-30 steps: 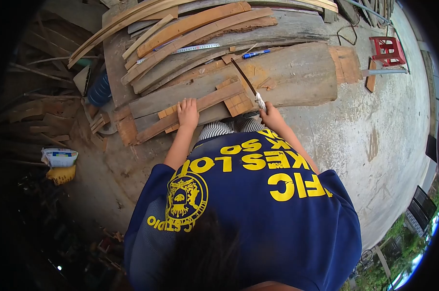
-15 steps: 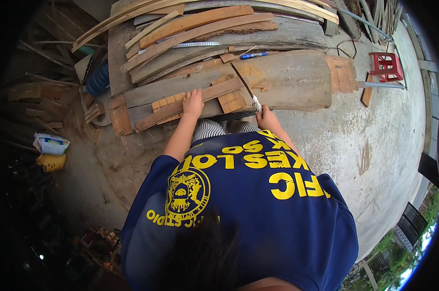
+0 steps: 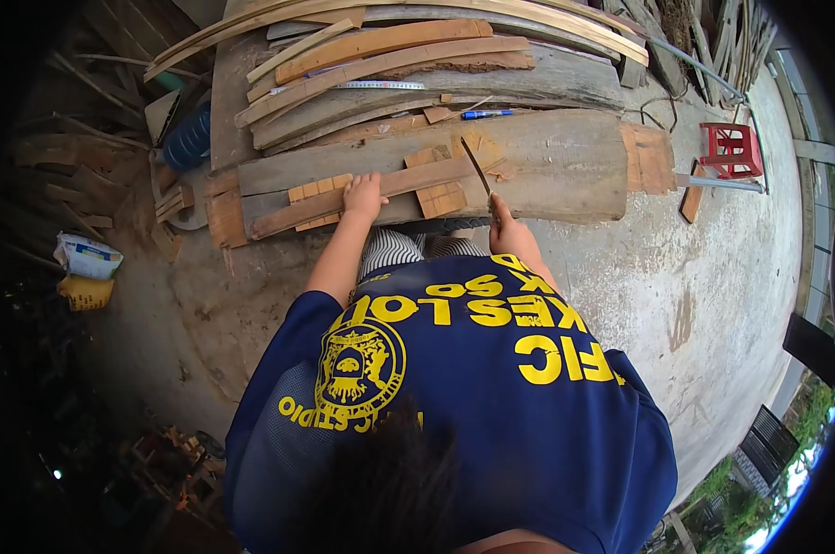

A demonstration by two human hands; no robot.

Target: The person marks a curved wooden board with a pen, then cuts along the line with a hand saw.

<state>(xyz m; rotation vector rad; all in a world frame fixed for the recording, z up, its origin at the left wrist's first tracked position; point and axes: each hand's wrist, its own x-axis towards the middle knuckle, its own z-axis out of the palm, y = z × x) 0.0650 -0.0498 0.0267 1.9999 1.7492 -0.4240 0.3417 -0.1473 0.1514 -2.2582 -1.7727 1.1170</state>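
Observation:
My left hand (image 3: 364, 196) presses down on a long narrow wooden strip (image 3: 297, 215), its fingers curled over the strip's edge. Two small yellowish wood blocks with pencil-like lines lie beneath it: one block (image 3: 318, 187) by my left hand and another block (image 3: 438, 197) nearer the strip's right end. In my right hand (image 3: 511, 231) is a thin dark saw (image 3: 475, 164), gripped at its near end. Its blade slants away from me across the right end of the strip. A broad grey plank (image 3: 556, 175) carries all of this; my right hand is at its near edge.
Past the plank lie a blue pen (image 3: 486, 114), a tape measure (image 3: 380, 85) and several stacked boards (image 3: 380, 42). A red plastic stool (image 3: 733, 150) stands on the concrete floor at right. At left are a blue water jug (image 3: 187, 138) and a white-and-yellow sack (image 3: 89, 268).
The saw's tip has shifted right and towards me, and its white-wrapped handle part is now hidden at my right hand. My left hand stays on the strip. The view has shifted slightly.

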